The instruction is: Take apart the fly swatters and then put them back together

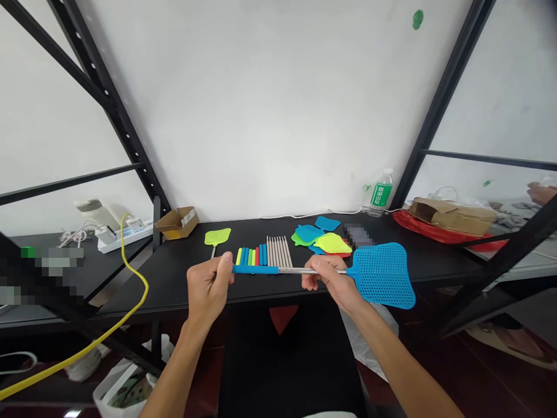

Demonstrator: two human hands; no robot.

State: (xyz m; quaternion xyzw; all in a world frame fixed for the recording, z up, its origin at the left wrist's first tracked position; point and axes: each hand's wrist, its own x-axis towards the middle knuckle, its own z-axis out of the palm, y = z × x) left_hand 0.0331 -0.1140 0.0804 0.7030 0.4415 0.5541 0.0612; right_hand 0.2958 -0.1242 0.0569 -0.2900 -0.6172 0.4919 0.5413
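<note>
A blue fly swatter (pixel 383 275) is held level above the front of the black table. My left hand (pixel 209 284) is closed round the end of its blue handle, and my right hand (pixel 333 280) grips the metal rod near the perforated head. Behind the handle lies a row of coloured handle tubes (pixel 252 255) in yellow, blue, green and red. Several metal rods (pixel 279 251) lie side by side next to them. Loose swatter heads (pixel 333 242) in blue, green, yellow and red are piled farther right. A yellow-green fly swatter (pixel 217 236) lies behind my left hand.
An open cardboard box (pixel 177 223) sits at the table's back left, and a water bottle (pixel 381 194) at the back right. Black metal posts (pixel 108 98) frame both sides. A yellow cable (pixel 134 302) runs down at left. At far right, another person's hand (pixel 542 191) shows.
</note>
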